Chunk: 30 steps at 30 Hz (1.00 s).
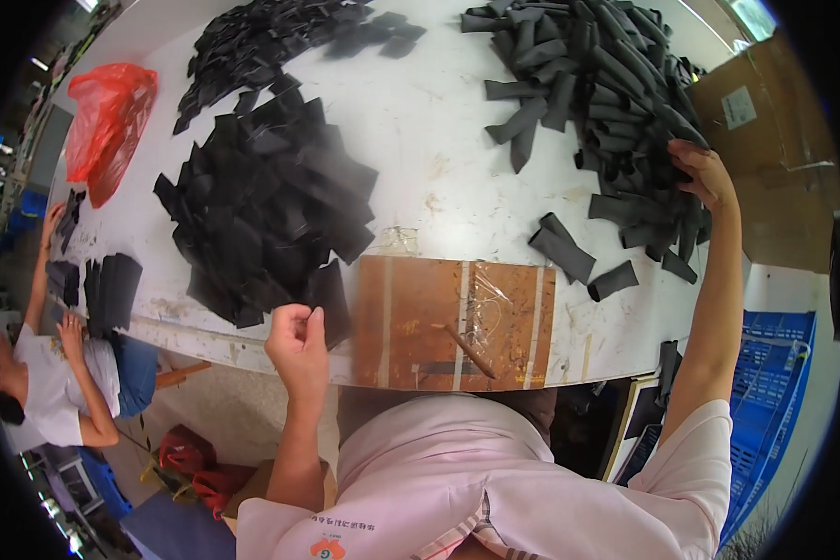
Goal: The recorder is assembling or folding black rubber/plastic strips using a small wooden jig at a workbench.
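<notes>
My left hand (299, 350) is closed in a pinch at the near edge of a heap of flat black pieces (261, 205). One dark flat piece (331, 297) extends from beside its thumb and fingertips. On the far right, my right arm stretches out to a big pile of rolled black tubes (616, 103). There my right hand (705, 173) has its fingers curled at a black tube (677, 123), partly hidden among the others. Between my arms, a brown wooden board (406, 322) lies at the table edge, with a thin brown stick (469, 351) on it.
Loose tubes (562, 247) lie near the board. Another black heap (261, 42) and a red plastic bag (112, 121) are farther back. A cardboard box (765, 140) and blue crate (765, 401) stand right. At left, another person (65, 373) handles black pieces (112, 291).
</notes>
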{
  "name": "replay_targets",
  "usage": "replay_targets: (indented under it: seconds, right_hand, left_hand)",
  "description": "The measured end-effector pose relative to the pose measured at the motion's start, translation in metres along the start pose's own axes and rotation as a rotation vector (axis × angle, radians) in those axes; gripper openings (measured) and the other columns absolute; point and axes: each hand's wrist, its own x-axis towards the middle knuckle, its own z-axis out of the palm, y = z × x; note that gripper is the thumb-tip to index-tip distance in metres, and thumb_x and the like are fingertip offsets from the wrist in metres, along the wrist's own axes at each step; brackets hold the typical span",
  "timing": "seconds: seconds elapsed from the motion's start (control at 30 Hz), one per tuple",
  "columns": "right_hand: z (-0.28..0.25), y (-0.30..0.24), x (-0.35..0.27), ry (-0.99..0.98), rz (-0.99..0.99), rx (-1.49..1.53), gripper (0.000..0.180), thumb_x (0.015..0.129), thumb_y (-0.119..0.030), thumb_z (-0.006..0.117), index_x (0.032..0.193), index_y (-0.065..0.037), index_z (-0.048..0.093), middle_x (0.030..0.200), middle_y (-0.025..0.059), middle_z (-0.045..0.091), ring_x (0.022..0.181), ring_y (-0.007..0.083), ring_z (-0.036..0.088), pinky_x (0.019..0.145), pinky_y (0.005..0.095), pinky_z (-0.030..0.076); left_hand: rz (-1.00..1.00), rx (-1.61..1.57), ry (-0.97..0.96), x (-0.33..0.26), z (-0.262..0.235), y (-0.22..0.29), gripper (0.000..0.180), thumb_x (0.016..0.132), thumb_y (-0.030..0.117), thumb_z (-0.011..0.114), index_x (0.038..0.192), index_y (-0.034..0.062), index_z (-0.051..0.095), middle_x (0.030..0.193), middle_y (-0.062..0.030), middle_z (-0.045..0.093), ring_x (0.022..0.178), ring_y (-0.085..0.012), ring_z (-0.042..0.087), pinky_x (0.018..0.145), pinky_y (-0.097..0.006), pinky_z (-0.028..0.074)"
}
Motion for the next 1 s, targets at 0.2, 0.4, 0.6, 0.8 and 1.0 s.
replay_targets:
  seconds: [0.2,0.4,0.6,0.8,1.0]
  right_hand:
    - [0.025,-0.003,-0.061,0.211,-0.193,-0.231,0.023,0.077,-0.014,0.053,0.092,0.003,0.059,0.075,0.0069,0.059,0.065,0.0118,0.056,0.058,0.0219,0.046]
    - [0.136,0.02,-0.218,-0.32,-0.396,0.114,0.025,0.077,-0.023,0.063,0.081,0.002,0.06,0.067,0.0031,0.057,0.062,0.0084,0.052,0.058,0.0209,0.042]
    - [0.214,0.055,-0.276,-0.517,-0.159,0.671,0.028,0.068,-0.01,0.072,0.091,-0.001,0.059,0.08,0.0004,0.057,0.07,0.0072,0.051,0.062,0.0206,0.041]
    - [0.213,0.063,-0.281,-0.407,-0.176,0.571,0.011,0.072,-0.008,0.068,0.071,0.001,0.061,0.064,-0.0003,0.056,0.062,0.006,0.048,0.055,0.02,0.039]
    - [0.203,0.057,-0.277,-0.535,-0.418,0.283,0.013,0.073,-0.01,0.066,0.074,0.002,0.06,0.061,0.0044,0.053,0.058,0.0116,0.048,0.054,0.0241,0.039]
  left_hand:
    - [-0.527,-1.061,-0.261,-0.02,-0.016,0.062,0.023,0.074,-0.007,0.053,0.094,0.0042,0.053,0.079,-0.0035,0.058,0.053,-0.0065,0.048,0.042,-0.018,0.037]
    - [-0.675,-1.053,-0.558,-0.069,-0.004,0.073,0.021,0.073,-0.006,0.053,0.092,0.0018,0.057,0.077,-0.0093,0.062,0.055,-0.0107,0.055,0.045,-0.02,0.042]
    - [-0.377,-0.914,-0.764,-0.084,0.028,0.088,0.026,0.071,-0.006,0.059,0.096,-0.0001,0.057,0.08,-0.0053,0.061,0.058,-0.0087,0.054,0.053,-0.02,0.045]
    - [-0.157,-0.864,-0.723,-0.085,0.025,0.079,0.03,0.079,0.006,0.056,0.108,-0.0022,0.05,0.091,-0.0105,0.058,0.081,-0.0114,0.056,0.066,-0.022,0.046]
    - [-0.324,-0.852,-1.065,-0.042,0.011,0.097,0.028,0.084,0.018,0.051,0.102,-0.0036,0.052,0.089,-0.0105,0.06,0.079,-0.0104,0.056,0.065,-0.02,0.045]
